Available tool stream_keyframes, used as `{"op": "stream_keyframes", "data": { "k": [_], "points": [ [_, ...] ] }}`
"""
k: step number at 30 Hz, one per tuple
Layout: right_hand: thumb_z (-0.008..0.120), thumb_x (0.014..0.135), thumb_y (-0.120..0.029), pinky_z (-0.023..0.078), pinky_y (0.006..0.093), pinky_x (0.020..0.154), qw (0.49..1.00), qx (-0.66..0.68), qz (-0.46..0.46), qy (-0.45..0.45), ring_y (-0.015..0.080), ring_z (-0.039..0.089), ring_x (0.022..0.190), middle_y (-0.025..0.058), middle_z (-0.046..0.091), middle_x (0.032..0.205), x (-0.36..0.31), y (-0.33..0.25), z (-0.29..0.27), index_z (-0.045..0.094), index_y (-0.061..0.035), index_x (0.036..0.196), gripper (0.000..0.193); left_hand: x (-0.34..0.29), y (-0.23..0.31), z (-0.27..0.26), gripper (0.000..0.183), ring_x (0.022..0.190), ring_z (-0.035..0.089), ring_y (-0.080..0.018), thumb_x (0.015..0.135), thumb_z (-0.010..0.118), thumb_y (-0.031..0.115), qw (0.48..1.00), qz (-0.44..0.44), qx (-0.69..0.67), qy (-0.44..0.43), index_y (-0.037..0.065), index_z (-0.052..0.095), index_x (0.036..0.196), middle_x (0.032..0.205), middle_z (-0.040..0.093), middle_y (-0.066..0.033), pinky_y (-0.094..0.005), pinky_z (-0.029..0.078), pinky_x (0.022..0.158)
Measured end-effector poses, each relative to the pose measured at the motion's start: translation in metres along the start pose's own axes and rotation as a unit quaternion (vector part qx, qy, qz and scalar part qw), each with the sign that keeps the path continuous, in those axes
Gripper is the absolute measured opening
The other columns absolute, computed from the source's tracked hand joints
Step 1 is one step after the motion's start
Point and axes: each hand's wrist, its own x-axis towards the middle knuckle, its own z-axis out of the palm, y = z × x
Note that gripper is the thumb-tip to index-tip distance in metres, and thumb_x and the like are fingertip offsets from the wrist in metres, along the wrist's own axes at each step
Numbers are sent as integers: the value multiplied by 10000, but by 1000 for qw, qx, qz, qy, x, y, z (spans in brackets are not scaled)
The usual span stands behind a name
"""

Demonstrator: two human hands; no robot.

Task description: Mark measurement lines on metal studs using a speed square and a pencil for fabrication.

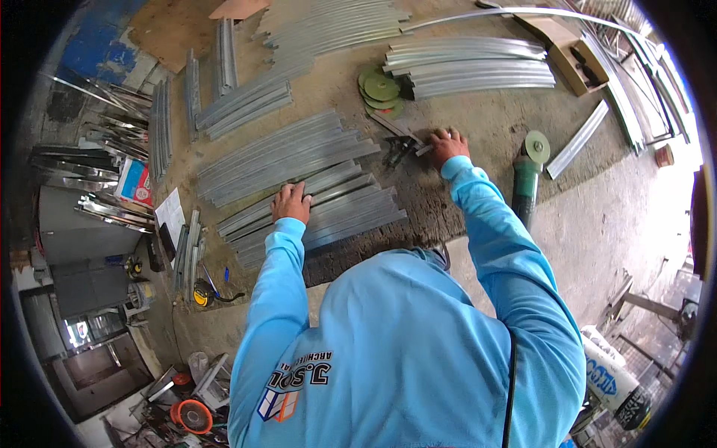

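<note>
My left hand (291, 203) lies on a row of long grey metal channels (336, 216), its fingers slightly apart on the strips. To the right, my right hand (448, 147) is closed with curled fingers at the end of a short grey metal piece (423, 149). Against that piece lies a dark tool with a flat metal bar (399, 131); its kind is not plain. A larger batch of channels (276, 153) lies just beyond my left hand. Right of my right hand is a green angle grinder (526, 175) with a pale green disc (536, 146).
Green cutting discs (381, 86) lie beyond my right hand, beside more metal channels (478, 67). A cardboard box (579, 66) sits at the far right. On the left are a paper sheet (170, 213), a yellow tape measure (202, 293) and shiny offcuts (82, 164). The worktable's front edge (340, 261) runs near my body.
</note>
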Motion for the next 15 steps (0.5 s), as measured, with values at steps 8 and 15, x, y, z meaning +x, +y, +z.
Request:
{"op": "stream_keyframes", "data": {
  "k": [8,15],
  "points": [
    [638,870,-213,496,514,951,974,172,93,-116,418,538,1178,182,589,1146,-2,22,9,549,-70,1218,387,42,-21,-29,563,1303,492,-329,886,701,395,985,56,36,-158,227,529,1395,1404,532,-67,-519,376,1092],
    [701,837,-309,515,493,902,983,119,86,-113,428,585,1086,205,558,1164,-40,4,23,550,-47,1119,414,60,-15,-32,487,1196,573,-365,869,728,278,957,196,113,-183,130,514,1281,1281,560,-134,-527,433,1023]
  ]
}}
